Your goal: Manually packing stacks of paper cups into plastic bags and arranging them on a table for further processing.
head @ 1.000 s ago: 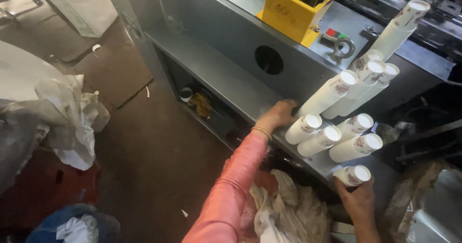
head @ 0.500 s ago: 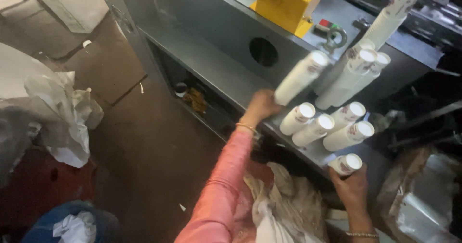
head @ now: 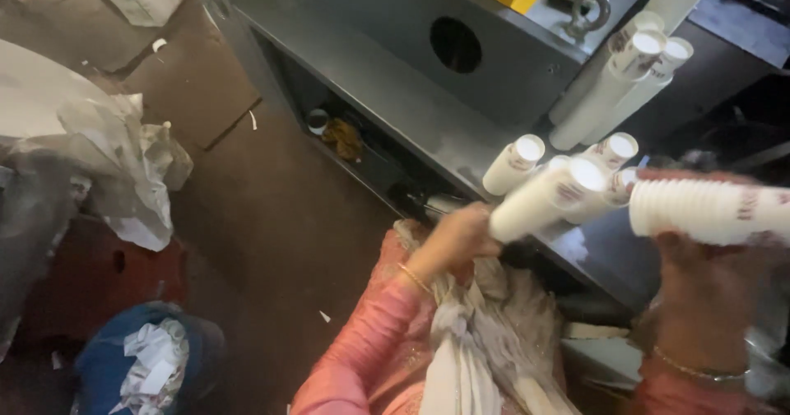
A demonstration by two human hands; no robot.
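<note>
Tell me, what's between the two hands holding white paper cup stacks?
In the head view, more white paper cup stacks lie on the grey metal ledge between left hand and right hand.

right-hand cup stack (head: 716, 211) blurred, edge-cropped

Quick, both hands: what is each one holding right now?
Left hand: closed on a white stack of paper cups, tilted up to the right.
Right hand: closed under another white cup stack, lying sideways.
</note>
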